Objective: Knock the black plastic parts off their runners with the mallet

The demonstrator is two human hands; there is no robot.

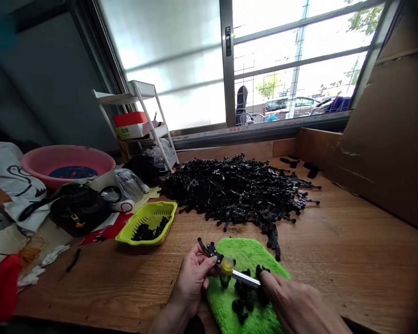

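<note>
Few done, judging by the bench (pixel 351 250): only a shallow scatter of small black pieces in the yellow-green basket (pixel 162 208), left of centre, against a large heap of black plastic parts (pixel 237 190) spread across mid-frame. A handful more loose on the green towel pad (pixel 251 253) at bottom centre.

Left hand (pixel 191 278) pinched shut on one black part (pixel 209 249), held at the pad's upper left edge. Right hand (pixel 292 301) wrapped around the metal shaft of a small yellow-headed hammer (pixel 227 266), head touching or just beside that part; cannot tell which.

Open wood to the right of pad and heap, up to the cardboard sheet (pixel 386 139) leaning along the right side. Crowded on the left: black bag (pixel 78 208), pink basin (pixel 68 160), white rack (pixel 139 106) and cloth clutter close beside the basket. Raised wooden lip (pixel 230 150) behind the heap, under the window (pixel 292 60). Near edge of the bench just below both wrists, at the bottom of the frame.
</note>
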